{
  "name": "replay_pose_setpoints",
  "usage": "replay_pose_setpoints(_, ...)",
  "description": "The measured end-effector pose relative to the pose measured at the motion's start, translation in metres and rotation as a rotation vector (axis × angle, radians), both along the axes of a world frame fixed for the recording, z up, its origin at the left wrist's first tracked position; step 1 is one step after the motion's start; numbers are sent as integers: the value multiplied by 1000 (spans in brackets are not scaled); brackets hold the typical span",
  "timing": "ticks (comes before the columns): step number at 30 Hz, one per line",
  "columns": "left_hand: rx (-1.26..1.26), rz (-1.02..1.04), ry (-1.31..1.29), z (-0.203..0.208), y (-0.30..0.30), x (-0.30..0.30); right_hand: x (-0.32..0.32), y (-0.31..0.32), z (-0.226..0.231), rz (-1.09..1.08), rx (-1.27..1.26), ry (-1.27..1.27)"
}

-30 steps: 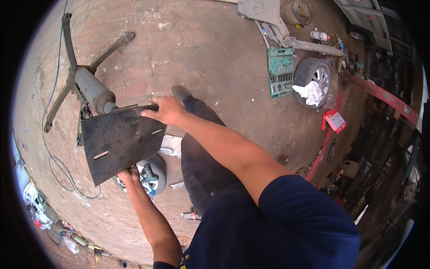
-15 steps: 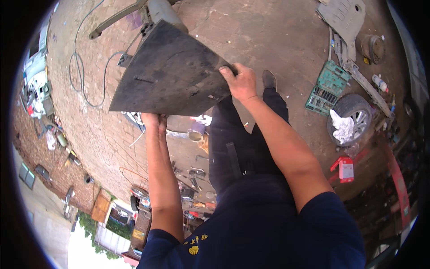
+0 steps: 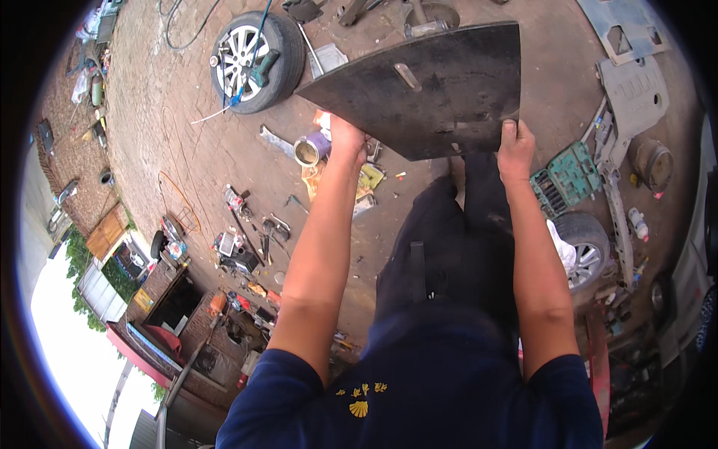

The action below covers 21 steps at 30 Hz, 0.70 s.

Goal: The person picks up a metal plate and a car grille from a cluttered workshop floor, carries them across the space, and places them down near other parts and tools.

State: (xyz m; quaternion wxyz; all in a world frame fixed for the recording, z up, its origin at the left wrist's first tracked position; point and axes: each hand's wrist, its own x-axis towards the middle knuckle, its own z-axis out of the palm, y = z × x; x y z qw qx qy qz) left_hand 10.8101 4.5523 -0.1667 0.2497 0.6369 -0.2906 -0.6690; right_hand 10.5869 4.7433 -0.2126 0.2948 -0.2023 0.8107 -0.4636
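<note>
A large, flat dark panel (image 3: 441, 90) with an angular outline and a slot in its face spans the space between my hands. Its lower left edge is gripped by my left hand (image 3: 348, 141), whose fingers are partly hidden beneath it. At its lower right corner my right hand (image 3: 516, 152) is closed, the thumb lying on the upper face. Just beyond my left wrist stands a purple can (image 3: 310, 149) on the ground. To the right of my right hand lies an opened green socket set case (image 3: 570, 179).
A wheel (image 3: 280, 67) lies at the upper left with a green power tool (image 3: 263, 69) on it. Another wheel (image 3: 591, 243) and a grey cover (image 3: 632, 93) are on the right. Scattered hand tools (image 3: 273, 228) cover the ground at left; a metal bar (image 3: 619, 217) runs along the right.
The panel has swung to the right and turned in my hands, its slot now showing. Both hands moved rightward with it, and the view turned, bringing the left wheel into sight.
</note>
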Motion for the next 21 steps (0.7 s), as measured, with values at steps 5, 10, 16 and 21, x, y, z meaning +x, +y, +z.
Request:
replay_pose_setpoints(5,59,79,49,-7,55,49,39,51,27,33,-7,59)
replay_pose_setpoints(10,72,63,57,-2,116,74,67,105,38,15,58,150)
replay_pose_setpoints(16,125,51,73,13,166,116,107,168,46,2,63,92)
replay_pose_setpoints(21,81,81,12,22,202,141,144,204,54,-62,55,65)
